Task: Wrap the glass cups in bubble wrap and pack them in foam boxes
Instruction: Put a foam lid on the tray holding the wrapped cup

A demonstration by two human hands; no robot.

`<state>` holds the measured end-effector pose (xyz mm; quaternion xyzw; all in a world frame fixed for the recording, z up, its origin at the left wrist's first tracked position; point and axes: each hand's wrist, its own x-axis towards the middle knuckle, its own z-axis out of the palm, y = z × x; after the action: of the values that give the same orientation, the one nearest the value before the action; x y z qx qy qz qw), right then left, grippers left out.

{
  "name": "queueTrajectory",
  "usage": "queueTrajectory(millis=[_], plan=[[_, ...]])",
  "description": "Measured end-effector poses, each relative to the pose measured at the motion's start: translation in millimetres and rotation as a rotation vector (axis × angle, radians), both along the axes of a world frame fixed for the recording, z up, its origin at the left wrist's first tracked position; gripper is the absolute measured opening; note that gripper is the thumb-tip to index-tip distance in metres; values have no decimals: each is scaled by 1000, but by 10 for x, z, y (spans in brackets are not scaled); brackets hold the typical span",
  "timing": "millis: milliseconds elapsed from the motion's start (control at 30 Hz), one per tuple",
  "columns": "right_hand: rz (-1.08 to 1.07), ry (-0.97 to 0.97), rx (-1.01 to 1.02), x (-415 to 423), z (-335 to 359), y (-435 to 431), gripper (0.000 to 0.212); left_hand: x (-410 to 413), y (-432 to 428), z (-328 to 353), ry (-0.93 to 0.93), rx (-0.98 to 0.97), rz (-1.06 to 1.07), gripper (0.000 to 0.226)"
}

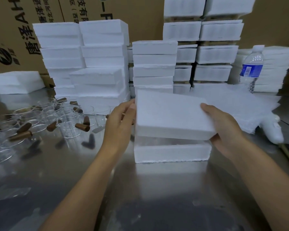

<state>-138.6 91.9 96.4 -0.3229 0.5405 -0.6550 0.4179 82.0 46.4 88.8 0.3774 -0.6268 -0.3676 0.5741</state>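
**Entry: foam lid over open box, closing step; hazards and markings**

**Item and position.** The foam lid (170, 114) is held tilted above the foam box base (172, 153), which sits on the steel bench (157, 189). The lid's near edge is low and its far edge raised, so it is not yet seated. What lies in the gap between the two cannot be made out.

**Grips.** The right grip (223, 127) clasps the lid's near right corner, thumb on top and fingers beneath. The left grip (122, 119) lies released, with fairly straight fingers pressed against the lid's left edge.

**Hazards, as judged.**
- The lid sits askew to the base. Lowered so, it may bind on a wall and chip the crumbly rim.
- If the contents stand proud of the base, pressing down could load the glass.
- Only one corner is clasped, so the lid could pivot or slip free.
- The loose glass cups (40, 117) with brown handles stand just beside the left forearm. A sweep of the elbow could topple them.
- The foam box stacks (103, 64) behind are tall and uneven, and a nudge may shift them.

**Other stock.** Bubble wrap sheets (240, 107) lie to the right, well apart from the cups.

**Markings.** The cartons (15, 30) behind carry large "唐泽" and "AH" beside a round logo. A neighbouring panel shows "技有", cut off. The water bottle (252, 69) has a blue label whose text is too small to read.
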Motion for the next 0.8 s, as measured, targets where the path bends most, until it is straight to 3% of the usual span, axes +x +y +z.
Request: queueTrajectory(millis=[233,333,633,733,800], plan=[[34,100,50,-28,-56,-15,21,-41,-42,-24,153,154,10,33],[1,114,46,-33,-67,-29,17,-68,-58,-47,114,187,3,37],[-17,65,99,-38,-102,-51,28,-17,-125,-153,118,211,10,11],[4,31,120,-4,-115,-27,42,-22,-133,-156,143,233,-2,13],[22,18,133,6,-131,-15,41,-22,-136,-159,137,267,-7,14]])
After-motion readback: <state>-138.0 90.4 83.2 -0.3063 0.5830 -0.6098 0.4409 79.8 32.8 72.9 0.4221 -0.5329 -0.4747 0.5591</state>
